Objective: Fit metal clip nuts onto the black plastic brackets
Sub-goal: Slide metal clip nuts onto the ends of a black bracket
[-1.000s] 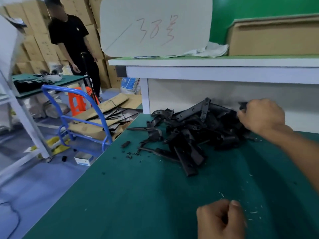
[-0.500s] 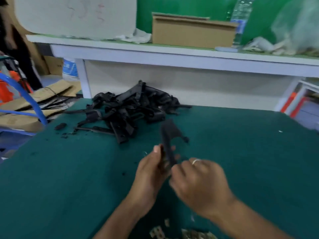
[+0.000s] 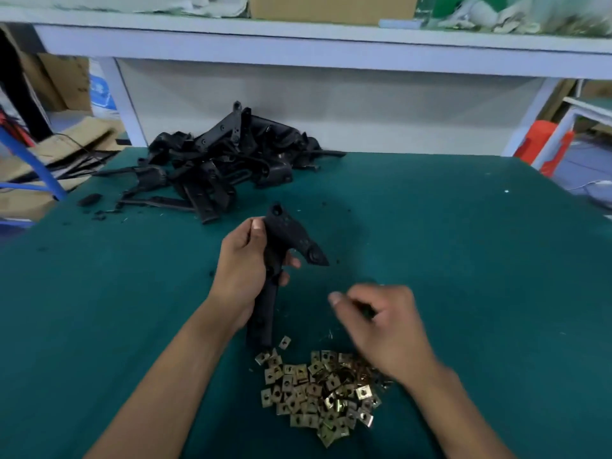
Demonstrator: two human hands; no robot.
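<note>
From my remote seat I see the left hand (image 3: 243,270) wrapped around a black plastic bracket (image 3: 281,260), fingers and thumb curled round its middle so the piece stands nearly upright over the green table mat (image 3: 480,260). The bracket's lower end reaches down to just beside the heap of metal clip nuts (image 3: 323,389); its angled upper arm points off to the right.

The right hand (image 3: 384,326) hovers above the near edge of that heap, fingers bent inward with the thumb stretched toward the bracket. It is blurred (motion smear across the knuckles), so I cannot tell whether a clip nut sits pinched in it or whether the fingers close on nothing.

The brass-coloured clip nuts lie in a loose pile on the mat between the two forearms, a few strays at the upper left of the pile. The pile of brackets (image 3: 225,160) waits at the far left of the mat, against the white shelf frame (image 3: 331,51), well apart from both hands.
</note>
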